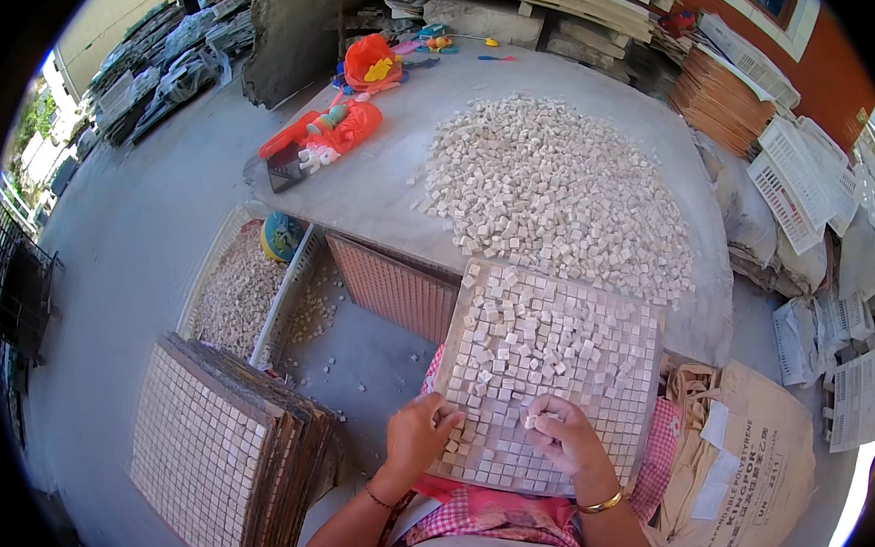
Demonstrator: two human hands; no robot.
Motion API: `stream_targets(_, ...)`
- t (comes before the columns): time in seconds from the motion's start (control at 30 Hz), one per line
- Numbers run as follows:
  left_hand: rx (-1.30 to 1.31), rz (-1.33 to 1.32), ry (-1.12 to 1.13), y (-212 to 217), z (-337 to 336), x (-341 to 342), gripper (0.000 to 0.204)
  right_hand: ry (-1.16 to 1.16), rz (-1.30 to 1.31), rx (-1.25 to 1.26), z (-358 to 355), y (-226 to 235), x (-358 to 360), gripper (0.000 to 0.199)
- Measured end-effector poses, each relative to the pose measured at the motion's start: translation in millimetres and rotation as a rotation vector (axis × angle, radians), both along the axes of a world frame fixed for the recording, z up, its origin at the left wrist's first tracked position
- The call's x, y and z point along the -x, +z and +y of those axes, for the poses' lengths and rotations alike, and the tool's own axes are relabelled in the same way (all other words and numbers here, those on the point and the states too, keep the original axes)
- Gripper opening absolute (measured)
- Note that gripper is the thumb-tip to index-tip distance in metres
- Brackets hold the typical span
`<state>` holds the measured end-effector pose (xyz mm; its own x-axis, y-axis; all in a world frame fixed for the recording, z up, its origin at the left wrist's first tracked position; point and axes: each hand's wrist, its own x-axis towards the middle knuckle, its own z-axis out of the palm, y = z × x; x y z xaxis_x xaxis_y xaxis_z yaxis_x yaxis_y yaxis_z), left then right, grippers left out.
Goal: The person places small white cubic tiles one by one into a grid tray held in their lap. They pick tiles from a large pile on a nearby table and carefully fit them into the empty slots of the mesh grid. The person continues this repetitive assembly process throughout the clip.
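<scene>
I sit at a grey stone table (383, 185) with a square mosaic grid tray (645, 326) tilted on my lap, its near edge against me and its far edge leaning on the table rim at twelve o'clock. It is square, so it has no long axis; its rows run away from me, slightly toward one o'clock. My left hand (420, 431) rests at the tray's near-left corner, fingers curled onto small cream stone cubes (513, 343); I cannot tell whether it pinches one. My right hand (566, 434) lies on the tray's near edge, fingertips pinched around one small cube (531, 420). Loose cubes litter the upper grid, too many to count.

Beyond the tray, at twelve to one o'clock, one broad heap of loose cubes (554, 175) covers the table. At eleven o'clock sit red plastic bags (352, 118). At nine o'clock stand two white crates (226, 261) with stone chips, and at eight o'clock one stack of finished mosaic sheets (202, 440). At three o'clock lies a brown paper sack (766, 464), with white plastic grids (799, 170) at two o'clock.
</scene>
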<state>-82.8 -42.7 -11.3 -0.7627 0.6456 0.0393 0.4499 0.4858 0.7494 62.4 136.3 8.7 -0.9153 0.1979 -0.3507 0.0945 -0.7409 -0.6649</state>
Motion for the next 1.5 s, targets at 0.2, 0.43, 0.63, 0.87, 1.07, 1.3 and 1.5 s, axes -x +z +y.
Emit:
stream_targets(0.2,0.107,-0.006,0.056,-2,6,-3,0.024,0.01,-0.018,-0.035,1,4,-4,0.01)
stream_targets(0.43,0.082,-0.05,0.024,-4,7,4,0.023,-0.055,0.023,0.003,10,12,-17,0.014)
stream_targets(0.63,-0.045,-0.119,-0.042,22,1,-14,0.018,-0.065,-0.009,-0.096,9,13,-20,0.018)
stream_targets(0.87,-0.131,-0.174,-0.328,52,32,-60,0.016,0.0,0.123,-0.499,1,8,-20,0.024)
stream_targets(1.07,-0.079,-0.246,-0.262,42,28,-67,0.012,0.082,0.215,-0.774,3,7,-22,0.024)
stream_targets(1.3,-0.097,-0.02,-0.21,27,19,-30,0.01,0.065,0.168,-0.531,10,9,-26,0.022)
stream_targets(1.5,0.122,0.233,-0.199,15,20,6,0.025,0.095,0.086,-0.352,12,10,-29,0.02)
